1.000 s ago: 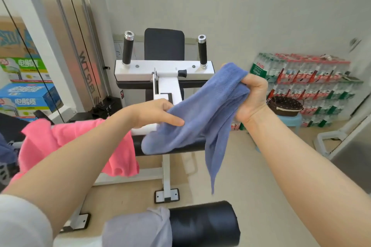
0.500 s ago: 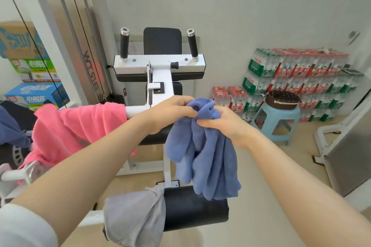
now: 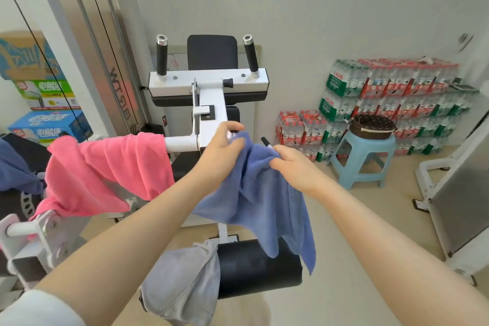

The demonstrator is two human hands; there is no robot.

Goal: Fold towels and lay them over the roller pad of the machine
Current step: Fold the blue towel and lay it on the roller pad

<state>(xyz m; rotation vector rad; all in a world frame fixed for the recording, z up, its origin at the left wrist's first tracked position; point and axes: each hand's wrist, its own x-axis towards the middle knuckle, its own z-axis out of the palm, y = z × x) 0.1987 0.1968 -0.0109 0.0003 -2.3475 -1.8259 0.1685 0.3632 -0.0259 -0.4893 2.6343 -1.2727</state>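
Far left: stacked cardboard boxes against the wall, behind a black cable of the machine frame. Just below, a dark blue towel at the frame's edge. Next along, a pink towel draped over the white horizontal bar, hanging in loose folds. Lower down, a grey towel slung over the left end of the black roller pad. Behind, two upright black handles on the white crossbeam, with a black back pad between them.

Centre: left hand closed on the top edge of a blue towel, fingers curled over the cloth. Right hand pinching the same edge just beside it, thumb and fingers shut on a bunched fold. Blue towel held in the air above the roller pad, its lower corners hanging down in front of the pad's right end; touching or not, cannot tell.

Right: light blue plastic stool carrying a dark woven basket. Behind, shrink-wrapped packs of bottled water stacked against the wall. Far right, a grey metal panel on a white frame.
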